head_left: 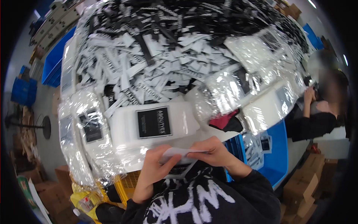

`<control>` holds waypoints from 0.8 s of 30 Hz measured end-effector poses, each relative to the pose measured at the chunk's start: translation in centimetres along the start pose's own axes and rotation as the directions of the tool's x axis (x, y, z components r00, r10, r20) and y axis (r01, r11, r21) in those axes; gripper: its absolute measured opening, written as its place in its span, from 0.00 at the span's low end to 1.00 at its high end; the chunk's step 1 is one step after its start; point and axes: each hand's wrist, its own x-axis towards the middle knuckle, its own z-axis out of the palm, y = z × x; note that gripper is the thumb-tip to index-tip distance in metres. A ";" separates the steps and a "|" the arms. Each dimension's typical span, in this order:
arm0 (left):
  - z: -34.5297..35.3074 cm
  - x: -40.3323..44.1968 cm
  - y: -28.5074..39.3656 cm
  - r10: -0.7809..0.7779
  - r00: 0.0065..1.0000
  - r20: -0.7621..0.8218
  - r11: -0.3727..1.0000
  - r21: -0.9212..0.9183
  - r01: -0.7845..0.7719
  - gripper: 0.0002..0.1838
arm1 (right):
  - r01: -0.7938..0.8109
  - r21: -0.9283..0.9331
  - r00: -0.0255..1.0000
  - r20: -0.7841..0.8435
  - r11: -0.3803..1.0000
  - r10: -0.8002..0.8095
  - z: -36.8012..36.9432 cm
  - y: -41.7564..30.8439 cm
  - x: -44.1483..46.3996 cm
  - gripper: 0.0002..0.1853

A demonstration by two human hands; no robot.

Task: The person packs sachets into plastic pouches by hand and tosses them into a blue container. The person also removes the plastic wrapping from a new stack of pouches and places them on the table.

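At the table's near edge, my left hand (156,164) and my right hand (209,151) pinch a thin white piece (179,151) between them. Beneath it hangs a clear bag with a dark label (180,169), partly hidden by my fingers. Just beyond my hands lies a stack of clear bags (125,127) whose top one bears a black printed label (153,122). A heap of white printed strips (149,71) spreads behind the stack, with black strips (164,18) farther back.
Wrapped bag bundles (91,123) lie left, more (268,102) right. A red and black cloth item (225,121) is near the right edge. Blue bin (278,160) stands below right, yellow crate (128,183) below left. Another person (313,119) is at the right; cardboard boxes (304,179) are below.
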 end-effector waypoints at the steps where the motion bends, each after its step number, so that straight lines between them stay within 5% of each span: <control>1: 0.0 0.0 0.1 0.028 1.000 0.008 0.999 0.030 -0.028 0.03 | 0.048 -0.020 0.999 -0.019 0.999 -0.048 0.0 0.0 0.0 0.08; 6: 2.6 0.2 -0.4 0.060 0.993 -0.103 0.998 0.037 -0.057 0.04 | 0.076 0.025 0.985 -0.155 0.997 -0.072 -0.6 -0.5 -0.3 0.07; 10: 4.2 0.8 -0.1 0.111 0.994 0.011 0.982 0.150 -0.111 0.08 | 0.116 -0.098 0.974 -0.182 0.988 -0.132 -2.1 -0.4 -1.1 0.07; 14: 4.2 1.8 -0.1 0.157 0.968 0.197 0.985 0.039 -0.167 0.09 | 0.066 -0.318 0.993 -0.071 0.946 -0.093 -6.1 -2.4 -3.7 0.06; 16: 2.1 1.4 0.6 0.235 0.969 0.074 0.969 0.056 -0.239 0.11 | -0.106 -0.536 0.982 0.078 0.837 0.174 -9.4 -5.1 -6.1 0.07; 17: 0.9 1.2 1.2 0.305 0.952 -0.019 0.952 0.031 -0.304 0.12 | -0.225 -0.748 0.914 0.061 0.624 0.402 -10.0 -7.1 -6.7 0.09; 18: -0.2 0.3 2.6 0.281 0.946 -0.162 0.934 -0.179 -0.308 0.12 | -0.279 -0.897 0.804 -0.024 0.342 0.594 -10.2 -8.7 -7.0 0.12; 19: -0.2 -1.0 4.9 0.216 0.866 -0.451 0.855 -0.341 -0.391 0.07 | -0.212 -0.903 0.844 0.024 0.373 0.536 -10.1 -9.2 -6.6 0.14; 21: 0.5 -1.9 10.0 0.240 0.648 -0.723 0.344 -0.561 -0.753 0.08 | -0.077 -0.902 0.899 0.122 0.425 0.421 -9.8 -9.7 -5.9 0.19; 23: -0.2 -2.0 12.4 0.346 0.623 -0.702 0.010 -0.661 -0.751 0.07 | -0.013 -0.840 0.882 0.246 0.543 0.402 -9.3 -9.8 -2.9 0.21; 24: -1.4 -1.8 13.0 0.511 0.670 -0.538 0.029 -0.769 -0.639 0.04 | 0.019 -0.802 0.870 0.307 0.597 0.385 -9.0 -9.7 -0.9 0.22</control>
